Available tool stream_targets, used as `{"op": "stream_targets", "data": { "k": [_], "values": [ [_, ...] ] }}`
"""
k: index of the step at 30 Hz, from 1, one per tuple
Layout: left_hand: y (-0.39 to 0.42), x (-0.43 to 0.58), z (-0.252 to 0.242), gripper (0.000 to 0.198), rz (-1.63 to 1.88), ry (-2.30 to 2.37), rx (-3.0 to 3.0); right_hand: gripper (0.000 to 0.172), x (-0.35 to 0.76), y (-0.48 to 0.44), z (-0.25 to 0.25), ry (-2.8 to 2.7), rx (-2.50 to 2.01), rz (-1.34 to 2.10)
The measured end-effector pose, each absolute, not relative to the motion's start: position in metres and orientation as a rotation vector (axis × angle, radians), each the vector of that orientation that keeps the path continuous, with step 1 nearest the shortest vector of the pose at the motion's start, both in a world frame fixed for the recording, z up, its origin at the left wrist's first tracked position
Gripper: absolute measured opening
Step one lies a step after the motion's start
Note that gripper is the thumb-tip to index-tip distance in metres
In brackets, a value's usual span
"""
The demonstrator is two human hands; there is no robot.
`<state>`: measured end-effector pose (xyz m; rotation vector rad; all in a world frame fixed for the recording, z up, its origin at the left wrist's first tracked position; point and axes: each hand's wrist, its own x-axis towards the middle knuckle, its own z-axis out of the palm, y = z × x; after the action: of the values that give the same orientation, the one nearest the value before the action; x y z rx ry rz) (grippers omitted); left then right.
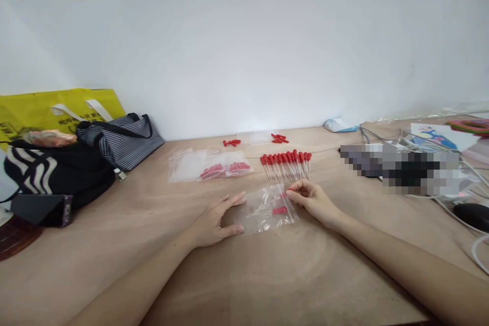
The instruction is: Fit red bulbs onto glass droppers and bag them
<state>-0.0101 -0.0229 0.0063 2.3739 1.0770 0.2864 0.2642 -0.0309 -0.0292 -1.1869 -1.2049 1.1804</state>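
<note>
A clear plastic bag [260, 214] lies flat on the table between my hands, with a red-capped dropper [279, 210] showing inside its right part. My left hand [219, 221] rests at the bag's left edge, thumb and fingers spread. At the bag's upper right, my right hand [311, 201] pinches a red piece [284, 194] at the opening. Just beyond the bag is a row of several red-topped droppers [286, 165]. To its left are bags with red pieces [239, 165] and a flat clear bag [187, 167].
Farther back lie loose red caps [232, 142] and more droppers [280, 138]. Striped [124, 140], black [57, 173] and yellow [84, 107] bags stand left. Cables, a black mouse [471, 216] and a blue-white packet [341, 125] are on the right.
</note>
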Motion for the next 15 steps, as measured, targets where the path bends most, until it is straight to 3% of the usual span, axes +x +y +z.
{"op": "stream_targets", "data": {
  "k": [7, 15],
  "values": [
    [-0.0217, -0.0090, 0.0053, 0.064, 0.265, 1.097, 2.392, 0.027, 0.2655, -0.0280, -0.0353, -1.559, -1.292, 1.066],
    [-0.0202, -0.0090, 0.0033, 0.058, 0.278, 1.112, 2.413, 0.024, 0.2702, -0.0335, -0.0283, -1.733, -1.084, 1.313]
  ]
}}
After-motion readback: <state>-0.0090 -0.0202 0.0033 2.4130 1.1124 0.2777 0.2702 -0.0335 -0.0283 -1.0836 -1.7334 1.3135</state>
